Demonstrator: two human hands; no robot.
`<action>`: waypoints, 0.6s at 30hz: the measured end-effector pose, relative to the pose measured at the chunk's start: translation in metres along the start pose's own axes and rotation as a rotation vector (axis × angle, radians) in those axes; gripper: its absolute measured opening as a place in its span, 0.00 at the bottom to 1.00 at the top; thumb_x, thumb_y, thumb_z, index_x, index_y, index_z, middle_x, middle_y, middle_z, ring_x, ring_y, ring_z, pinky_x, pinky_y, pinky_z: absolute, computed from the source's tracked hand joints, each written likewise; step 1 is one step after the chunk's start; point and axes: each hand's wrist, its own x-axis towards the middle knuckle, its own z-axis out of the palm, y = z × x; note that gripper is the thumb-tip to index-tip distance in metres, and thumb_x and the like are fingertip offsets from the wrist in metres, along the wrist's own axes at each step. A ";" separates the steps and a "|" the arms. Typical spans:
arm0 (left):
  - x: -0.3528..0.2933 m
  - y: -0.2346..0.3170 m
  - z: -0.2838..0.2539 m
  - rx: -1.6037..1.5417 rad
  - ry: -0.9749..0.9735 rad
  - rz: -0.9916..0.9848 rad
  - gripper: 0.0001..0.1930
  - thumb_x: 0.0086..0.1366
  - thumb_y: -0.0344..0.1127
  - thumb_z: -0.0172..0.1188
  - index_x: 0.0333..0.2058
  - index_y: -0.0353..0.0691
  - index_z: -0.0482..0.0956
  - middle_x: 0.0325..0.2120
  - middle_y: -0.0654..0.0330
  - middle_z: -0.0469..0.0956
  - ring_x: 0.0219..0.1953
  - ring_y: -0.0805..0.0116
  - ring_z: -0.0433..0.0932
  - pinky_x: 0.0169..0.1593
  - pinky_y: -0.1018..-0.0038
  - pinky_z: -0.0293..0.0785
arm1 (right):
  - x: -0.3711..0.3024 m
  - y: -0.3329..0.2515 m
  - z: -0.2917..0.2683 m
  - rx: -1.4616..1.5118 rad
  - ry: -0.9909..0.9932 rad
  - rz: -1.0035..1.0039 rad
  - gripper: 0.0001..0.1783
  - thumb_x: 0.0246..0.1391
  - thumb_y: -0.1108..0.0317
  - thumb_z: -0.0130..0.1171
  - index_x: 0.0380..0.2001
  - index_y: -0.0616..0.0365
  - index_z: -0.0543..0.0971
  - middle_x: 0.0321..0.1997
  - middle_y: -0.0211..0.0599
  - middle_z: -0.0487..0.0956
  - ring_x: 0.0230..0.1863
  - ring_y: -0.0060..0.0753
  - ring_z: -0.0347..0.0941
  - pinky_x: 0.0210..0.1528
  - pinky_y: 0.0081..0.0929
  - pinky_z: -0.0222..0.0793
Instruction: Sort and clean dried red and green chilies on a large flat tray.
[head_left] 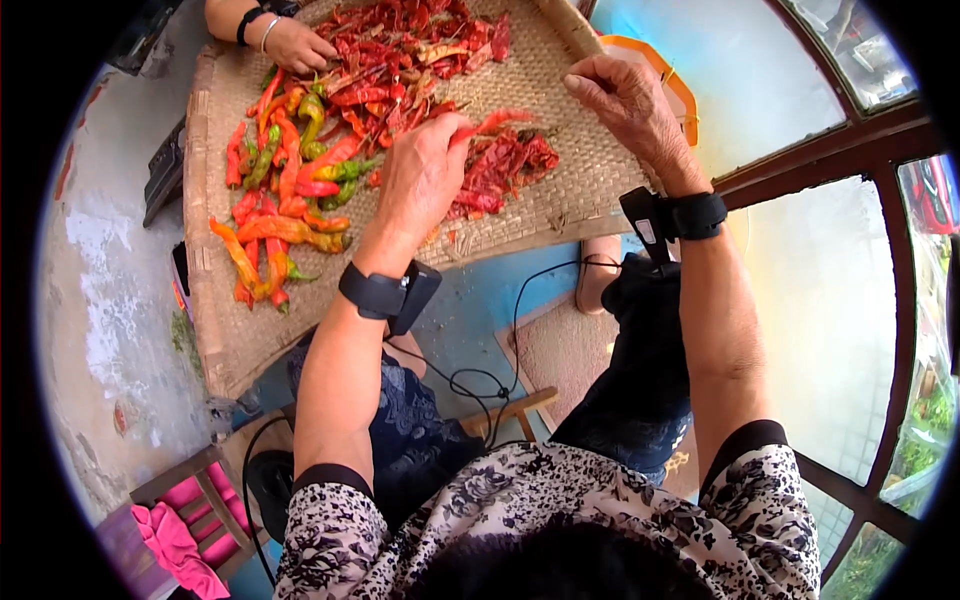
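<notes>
My left hand (425, 175) is closed over the middle of a woven tray (575, 205), pinching a red dried chili pepper (503, 118) that points to the right. Just below it lies a small pile of dark red, flattened dried chilies (515, 165). Above the tray's right side, my right hand (630, 105) has its thumb and fingers drawn together; whether something small is between them is hidden. Fresher red, orange and green peppers (290, 230) lie on the left part of the tray. A larger heap of dried red chilies (390, 65) spreads across its far side.
Another person's hand (297, 45) reaches into the far heap from the upper left. An orange-rimmed container (680, 90) stands beyond the tray's right edge, near the window frame (800, 150). Black cables (480, 385) hang below the tray. A chair with pink cloth (180, 545) is lower left.
</notes>
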 end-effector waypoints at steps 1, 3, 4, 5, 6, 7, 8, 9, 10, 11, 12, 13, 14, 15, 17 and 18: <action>0.001 0.004 -0.001 0.017 -0.052 -0.044 0.07 0.59 0.28 0.54 0.36 0.35 0.76 0.27 0.47 0.78 0.31 0.49 0.78 0.35 0.65 0.72 | -0.003 -0.004 0.004 0.008 -0.017 0.015 0.16 0.53 0.58 0.59 0.32 0.62 0.79 0.24 0.43 0.78 0.25 0.34 0.76 0.33 0.30 0.73; 0.001 0.003 0.002 0.028 -0.075 -0.014 0.07 0.59 0.28 0.53 0.36 0.35 0.76 0.27 0.46 0.78 0.31 0.49 0.78 0.34 0.65 0.72 | -0.008 -0.021 0.014 0.036 -0.117 -0.185 0.21 0.53 0.51 0.59 0.37 0.60 0.80 0.29 0.42 0.79 0.28 0.34 0.76 0.34 0.31 0.74; 0.001 0.002 0.003 0.047 -0.080 0.035 0.07 0.60 0.28 0.53 0.36 0.35 0.76 0.28 0.46 0.78 0.32 0.48 0.78 0.34 0.65 0.72 | -0.008 -0.027 0.018 0.062 -0.235 -0.131 0.24 0.51 0.48 0.59 0.41 0.58 0.80 0.33 0.40 0.80 0.32 0.33 0.77 0.34 0.33 0.74; -0.001 0.002 0.005 0.046 -0.085 0.030 0.07 0.60 0.28 0.53 0.36 0.35 0.76 0.28 0.46 0.78 0.32 0.48 0.78 0.34 0.65 0.72 | -0.012 -0.036 0.023 0.102 -0.298 -0.029 0.19 0.51 0.55 0.61 0.41 0.54 0.79 0.36 0.39 0.77 0.38 0.35 0.76 0.38 0.32 0.72; -0.003 0.001 0.007 0.043 -0.092 0.053 0.07 0.60 0.28 0.53 0.36 0.35 0.76 0.28 0.46 0.78 0.32 0.48 0.78 0.34 0.65 0.72 | -0.015 -0.037 0.030 -0.018 -0.260 -0.133 0.17 0.50 0.57 0.62 0.41 0.54 0.79 0.35 0.40 0.76 0.36 0.38 0.76 0.37 0.33 0.72; -0.001 0.000 0.009 0.042 -0.094 0.084 0.07 0.60 0.29 0.53 0.36 0.35 0.76 0.28 0.46 0.78 0.32 0.48 0.78 0.33 0.64 0.72 | -0.017 -0.038 0.036 -0.143 -0.215 -0.241 0.16 0.49 0.60 0.63 0.40 0.53 0.79 0.35 0.40 0.76 0.35 0.40 0.75 0.36 0.34 0.72; -0.002 0.001 0.009 0.021 -0.093 0.066 0.07 0.61 0.30 0.53 0.37 0.36 0.76 0.28 0.46 0.78 0.32 0.48 0.77 0.33 0.65 0.71 | -0.020 -0.041 0.039 -0.243 -0.173 -0.272 0.13 0.46 0.65 0.64 0.37 0.53 0.79 0.31 0.39 0.74 0.33 0.43 0.74 0.35 0.36 0.71; -0.004 0.002 0.009 0.022 -0.089 0.072 0.07 0.61 0.30 0.53 0.37 0.36 0.76 0.28 0.46 0.78 0.32 0.48 0.77 0.33 0.65 0.71 | -0.021 -0.043 0.039 -0.243 -0.191 -0.276 0.10 0.45 0.66 0.63 0.34 0.54 0.79 0.29 0.38 0.74 0.33 0.43 0.74 0.35 0.35 0.71; -0.004 0.004 0.009 0.026 -0.100 0.058 0.07 0.61 0.30 0.54 0.37 0.36 0.77 0.28 0.47 0.78 0.32 0.49 0.77 0.34 0.65 0.71 | -0.021 -0.043 0.037 -0.230 -0.234 -0.258 0.09 0.46 0.67 0.63 0.32 0.54 0.79 0.28 0.38 0.74 0.32 0.43 0.74 0.35 0.35 0.71; -0.004 0.005 0.008 0.030 -0.111 0.044 0.07 0.61 0.30 0.54 0.36 0.36 0.77 0.28 0.47 0.78 0.33 0.49 0.77 0.34 0.66 0.71 | -0.020 -0.042 0.035 -0.217 -0.276 -0.241 0.07 0.46 0.68 0.62 0.31 0.55 0.79 0.27 0.38 0.74 0.32 0.43 0.74 0.34 0.35 0.70; -0.002 0.006 0.006 0.069 -0.182 -0.006 0.10 0.61 0.31 0.54 0.41 0.37 0.76 0.36 0.47 0.77 0.34 0.53 0.78 0.37 0.68 0.72 | -0.020 -0.040 0.032 -0.224 -0.268 -0.242 0.07 0.46 0.68 0.62 0.31 0.55 0.79 0.27 0.38 0.74 0.32 0.43 0.74 0.34 0.35 0.70; -0.002 0.005 0.007 0.069 -0.177 -0.002 0.10 0.61 0.31 0.54 0.41 0.37 0.76 0.36 0.47 0.77 0.34 0.53 0.78 0.37 0.68 0.72 | -0.020 -0.040 0.030 -0.219 -0.222 -0.238 0.06 0.46 0.67 0.61 0.30 0.55 0.78 0.28 0.40 0.75 0.32 0.45 0.74 0.34 0.37 0.71; -0.003 0.004 0.009 0.058 -0.037 0.005 0.13 0.61 0.31 0.55 0.45 0.38 0.74 0.41 0.48 0.75 0.34 0.57 0.78 0.39 0.69 0.73 | -0.019 -0.039 0.028 -0.214 -0.176 -0.235 0.06 0.46 0.67 0.60 0.29 0.54 0.78 0.28 0.41 0.76 0.33 0.46 0.75 0.34 0.39 0.72; -0.004 0.003 0.010 0.048 0.102 0.013 0.16 0.60 0.31 0.56 0.48 0.40 0.72 0.45 0.49 0.72 0.34 0.60 0.78 0.40 0.70 0.73 | -0.016 -0.033 0.023 -0.221 -0.137 -0.206 0.05 0.46 0.67 0.59 0.28 0.55 0.78 0.29 0.40 0.77 0.33 0.47 0.75 0.34 0.39 0.72; -0.002 0.012 0.002 -0.020 0.030 -0.118 0.25 0.57 0.29 0.59 0.54 0.41 0.65 0.51 0.51 0.67 0.38 0.53 0.77 0.43 0.64 0.73 | -0.014 -0.016 0.008 -0.243 0.040 -0.114 0.06 0.48 0.66 0.58 0.29 0.56 0.78 0.29 0.40 0.77 0.32 0.47 0.75 0.34 0.40 0.71; -0.002 0.009 0.002 -0.009 0.032 -0.096 0.24 0.57 0.30 0.59 0.53 0.41 0.67 0.50 0.51 0.68 0.38 0.54 0.77 0.43 0.63 0.73 | -0.013 -0.009 -0.002 -0.308 0.122 -0.049 0.07 0.49 0.65 0.58 0.29 0.56 0.78 0.28 0.41 0.77 0.32 0.47 0.75 0.34 0.39 0.71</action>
